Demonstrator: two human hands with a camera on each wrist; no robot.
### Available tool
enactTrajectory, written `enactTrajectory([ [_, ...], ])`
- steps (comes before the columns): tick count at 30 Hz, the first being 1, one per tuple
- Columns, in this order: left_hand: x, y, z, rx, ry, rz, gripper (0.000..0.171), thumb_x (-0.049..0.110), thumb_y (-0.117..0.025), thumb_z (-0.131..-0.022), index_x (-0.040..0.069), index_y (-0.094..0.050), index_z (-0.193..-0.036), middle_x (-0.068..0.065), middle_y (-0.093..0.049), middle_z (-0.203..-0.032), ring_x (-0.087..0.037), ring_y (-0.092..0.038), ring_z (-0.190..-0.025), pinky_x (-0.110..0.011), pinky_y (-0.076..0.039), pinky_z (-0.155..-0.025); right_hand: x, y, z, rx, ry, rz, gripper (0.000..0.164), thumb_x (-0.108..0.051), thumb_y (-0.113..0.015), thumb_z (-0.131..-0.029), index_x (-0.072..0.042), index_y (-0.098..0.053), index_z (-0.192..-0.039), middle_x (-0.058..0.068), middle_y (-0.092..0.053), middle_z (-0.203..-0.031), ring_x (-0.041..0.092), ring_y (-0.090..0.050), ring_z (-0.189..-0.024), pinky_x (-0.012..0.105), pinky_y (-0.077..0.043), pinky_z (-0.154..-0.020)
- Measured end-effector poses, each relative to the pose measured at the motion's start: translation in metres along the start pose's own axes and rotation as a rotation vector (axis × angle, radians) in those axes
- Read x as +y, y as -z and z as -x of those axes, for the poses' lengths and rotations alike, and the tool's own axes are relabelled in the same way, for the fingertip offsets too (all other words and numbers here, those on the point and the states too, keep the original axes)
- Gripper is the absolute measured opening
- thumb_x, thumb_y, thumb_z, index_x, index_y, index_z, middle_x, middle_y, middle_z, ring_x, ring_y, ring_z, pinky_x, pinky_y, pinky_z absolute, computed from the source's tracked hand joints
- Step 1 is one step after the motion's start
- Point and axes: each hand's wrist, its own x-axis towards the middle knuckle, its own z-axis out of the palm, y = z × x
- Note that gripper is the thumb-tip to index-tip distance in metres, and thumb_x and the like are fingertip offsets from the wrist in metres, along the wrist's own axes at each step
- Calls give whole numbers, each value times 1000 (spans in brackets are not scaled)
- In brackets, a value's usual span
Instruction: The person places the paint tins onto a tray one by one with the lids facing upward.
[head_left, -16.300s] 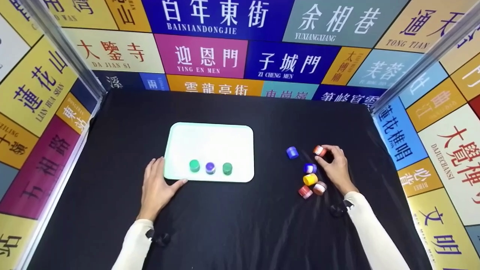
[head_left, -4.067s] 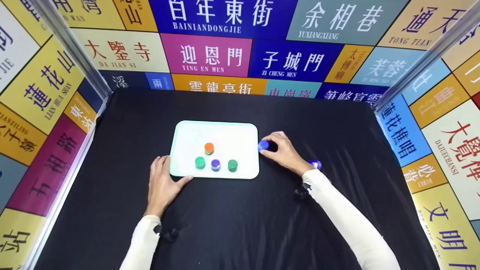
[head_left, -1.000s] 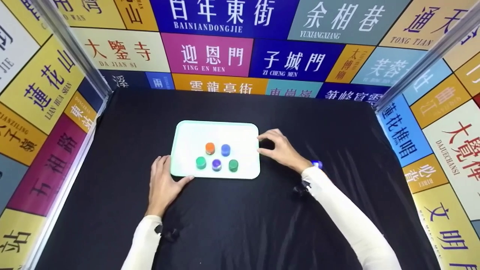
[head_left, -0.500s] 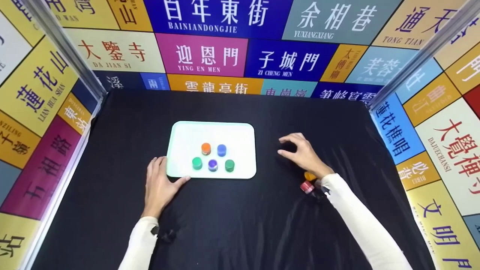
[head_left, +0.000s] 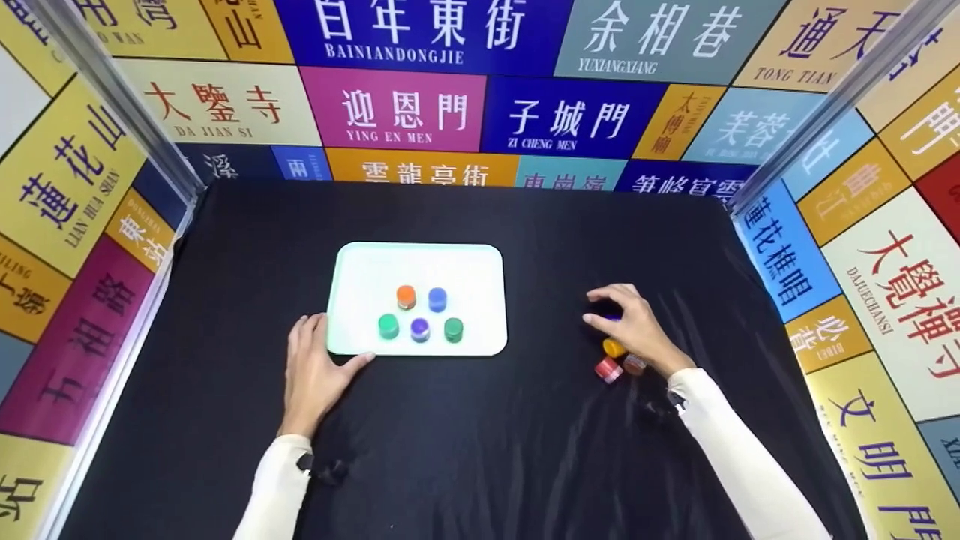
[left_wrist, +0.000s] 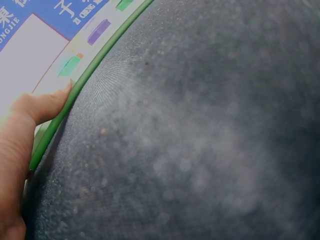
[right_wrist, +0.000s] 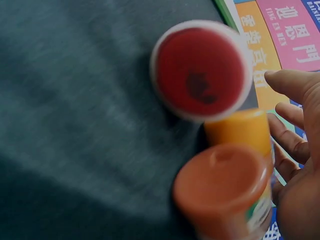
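While the tray [head_left: 420, 262] is touched along its left and near edges by the left hand [head_left: 319, 379], fingers extended, the thumb and fingers of the right hand [head_left: 637, 326] are spread apart, no grip seen. A blue jar [head_left: 613, 316] is mostly hidden beneath them; contact cannot be told. Just nearside of that thumb: yellow jar [head_left: 613, 347], brown jar [head_left: 634, 364], red jar [head_left: 608, 369]. Judged best: blue jar pinched squarely by its sides, palm kept high, neighbours left unbumped.

The left hand [head_left: 313, 379] has its fingers extended forward and its thumb spread wide. The right hand [head_left: 637, 330] is loosely curved, thumb and forefinger parted. Both forearms [head_left: 276, 484] slant inward.
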Motion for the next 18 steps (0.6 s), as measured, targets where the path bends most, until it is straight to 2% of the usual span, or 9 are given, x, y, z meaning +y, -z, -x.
enactTrajectory([
  [10, 0, 0, 0, -2, 13, -8, 107, 52, -95, -82, -3, -48, -161, -24, -46, -164, -45, -27, -162, -64, -29, -128, 16, 9, 21, 56, -63, -8, 36, -5, -90, -90, 2, -79, -124, 15, -76, -119, 22, -58, -119, 16, -39, -105],
  [18, 1, -1, -1, -9, 16, -3, 107, 52, -95, -83, -3, -47, -161, -24, -46, -165, -45, -27, -162, -63, -28, -129, 24, 18, 34, 87, -122, 14, 35, -7, -89, -91, -1, -80, -124, 16, -75, -124, 21, -57, -120, 18, -37, -104],
])
